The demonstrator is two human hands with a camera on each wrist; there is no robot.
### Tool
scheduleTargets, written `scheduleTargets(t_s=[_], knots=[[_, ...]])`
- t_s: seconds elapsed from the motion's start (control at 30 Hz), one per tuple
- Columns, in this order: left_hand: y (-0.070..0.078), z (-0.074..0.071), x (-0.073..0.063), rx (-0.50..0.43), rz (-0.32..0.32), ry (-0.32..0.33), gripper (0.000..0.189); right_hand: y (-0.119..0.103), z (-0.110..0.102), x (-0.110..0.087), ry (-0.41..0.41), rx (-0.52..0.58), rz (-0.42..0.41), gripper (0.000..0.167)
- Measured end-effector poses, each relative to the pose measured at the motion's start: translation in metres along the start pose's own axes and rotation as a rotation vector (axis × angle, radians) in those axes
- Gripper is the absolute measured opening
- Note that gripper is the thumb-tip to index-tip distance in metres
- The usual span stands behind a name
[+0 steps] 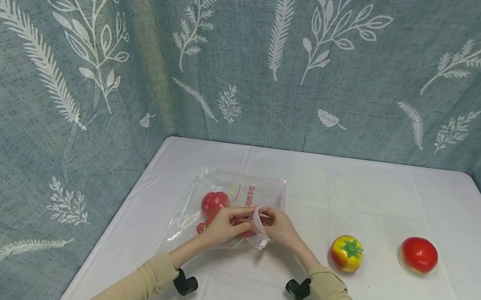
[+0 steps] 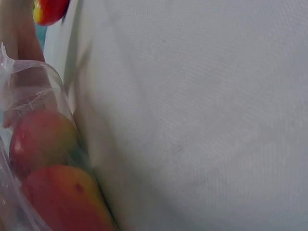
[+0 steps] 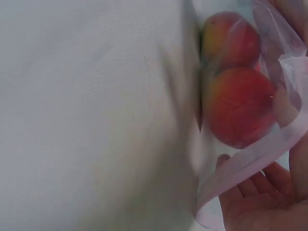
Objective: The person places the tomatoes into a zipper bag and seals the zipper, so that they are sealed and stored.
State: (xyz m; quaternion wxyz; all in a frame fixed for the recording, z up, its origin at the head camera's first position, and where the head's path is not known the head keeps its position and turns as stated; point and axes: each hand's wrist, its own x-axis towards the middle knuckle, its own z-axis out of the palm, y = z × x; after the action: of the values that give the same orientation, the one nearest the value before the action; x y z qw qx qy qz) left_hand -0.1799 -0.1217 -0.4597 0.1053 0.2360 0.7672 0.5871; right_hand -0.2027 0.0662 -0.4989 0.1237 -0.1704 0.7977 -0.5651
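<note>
A clear plastic zipper bag [image 1: 186, 209] lies on the table, its mouth facing right. Inside show red round fruit [image 1: 215, 201]; the left wrist view gives two red-yellow ones, an upper fruit [image 2: 43, 142] and a lower fruit [image 2: 70, 199]. My left hand [image 1: 222, 227] pinches the bag near its mouth, fingertips partly hidden. On the other side, my right hand [image 1: 282, 228] holds the pinkish zipper strip [image 3: 260, 168] at the opening, which bows apart between both hands. A small white slider [image 1: 262, 244] sits at the strip's near end.
Right of the bag stands a yellow-red fruit with a green leafy top [image 1: 346, 253]. Farther right lies a red, smooth, tomato-like fruit [image 1: 419, 255]. A white cloth covers the table [image 1: 380, 193], and a patterned blue-green curtain [image 1: 248, 41] hangs behind and left.
</note>
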Motion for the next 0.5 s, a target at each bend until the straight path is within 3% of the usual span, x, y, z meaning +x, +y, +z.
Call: scheduleTargets(t_s=[0.1,0.27,0.5], knots=[[0.012,0.000,-0.002,-0.001,-0.002,-0.006,0.039,-0.001,-0.004,-0.005,0.002,0.017,-0.005,0.036],[0.013,0.000,-0.002,0.009,0.003,-0.016,0.039,-0.005,-0.015,-0.015,0.007,-0.007,0.016,0.044],[-0.013,0.001,0.003,0.002,-0.035,-0.008,0.041,-0.010,-0.029,-0.031,0.032,-0.069,0.112,0.060]])
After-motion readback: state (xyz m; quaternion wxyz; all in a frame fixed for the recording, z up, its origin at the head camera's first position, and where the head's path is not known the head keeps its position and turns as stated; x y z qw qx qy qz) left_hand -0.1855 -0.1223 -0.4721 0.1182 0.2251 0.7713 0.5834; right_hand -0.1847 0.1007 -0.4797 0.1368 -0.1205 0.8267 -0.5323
